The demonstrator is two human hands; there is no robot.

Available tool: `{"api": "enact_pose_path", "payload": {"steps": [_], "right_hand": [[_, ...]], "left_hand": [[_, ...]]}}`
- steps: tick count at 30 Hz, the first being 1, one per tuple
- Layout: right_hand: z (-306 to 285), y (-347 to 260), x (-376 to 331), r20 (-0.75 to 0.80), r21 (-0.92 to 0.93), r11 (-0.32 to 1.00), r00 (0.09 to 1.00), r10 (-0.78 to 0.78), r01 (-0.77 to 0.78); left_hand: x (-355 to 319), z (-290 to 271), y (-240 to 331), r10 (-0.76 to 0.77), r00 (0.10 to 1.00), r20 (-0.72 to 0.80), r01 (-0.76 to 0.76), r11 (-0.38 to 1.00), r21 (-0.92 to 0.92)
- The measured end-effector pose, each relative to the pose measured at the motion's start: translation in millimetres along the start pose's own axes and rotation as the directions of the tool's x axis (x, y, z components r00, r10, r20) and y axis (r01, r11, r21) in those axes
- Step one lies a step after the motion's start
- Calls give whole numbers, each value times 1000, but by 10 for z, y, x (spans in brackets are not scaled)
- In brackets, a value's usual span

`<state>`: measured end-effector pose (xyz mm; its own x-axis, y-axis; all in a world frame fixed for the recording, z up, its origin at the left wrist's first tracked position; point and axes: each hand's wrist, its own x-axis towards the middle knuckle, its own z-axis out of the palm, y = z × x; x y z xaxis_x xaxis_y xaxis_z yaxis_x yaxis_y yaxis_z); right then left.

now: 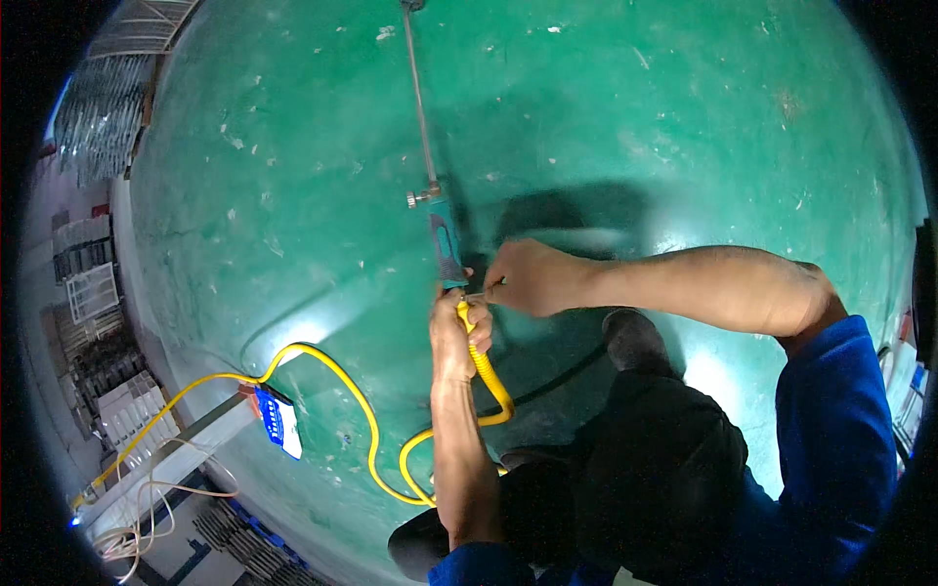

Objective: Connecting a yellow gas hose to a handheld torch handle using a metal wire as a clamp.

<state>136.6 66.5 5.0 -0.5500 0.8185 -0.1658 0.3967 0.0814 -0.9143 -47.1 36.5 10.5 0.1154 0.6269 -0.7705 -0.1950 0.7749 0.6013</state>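
Observation:
A long air blow gun points away from me, with a thin metal tube (418,98) and a teal handle (446,239). My left hand (454,332) grips the base of the handle, where a yellow hose (366,410) joins it. My right hand (532,278) reaches across from the right, its fingertips pinching at the joint between handle and hose. What the fingertips hold there is too small to make out.
The yellow hose loops over the green floor (635,117) to the lower left, past a blue and white box (280,422). Grey stacked parts (107,98) and racks (93,293) line the left edge. My dark trousers and shoe (635,342) fill the lower right.

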Motion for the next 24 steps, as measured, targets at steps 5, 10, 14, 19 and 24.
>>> {"api": "enact_pose_path", "payload": {"steps": [5,10,14,19,24], "right_hand": [[-41,-186,-121,58,-669,690,945,-322,276],[-72,-220,-107,167,-734,545,886,-433,405],[-159,-344,-53,277,-627,729,953,-119,273],[-270,-417,-47,269,-473,878,961,68,71],[-191,-180,78,284,-308,949,945,161,-69]], "left_hand": [[14,-193,-26,9,984,177,44,955,-294],[41,-108,-27,70,993,92,-51,979,-197],[43,-27,-52,108,994,-18,-109,992,-59],[95,81,-95,79,993,-92,-83,996,-35],[108,119,-178,190,976,-105,-181,979,93]]}}
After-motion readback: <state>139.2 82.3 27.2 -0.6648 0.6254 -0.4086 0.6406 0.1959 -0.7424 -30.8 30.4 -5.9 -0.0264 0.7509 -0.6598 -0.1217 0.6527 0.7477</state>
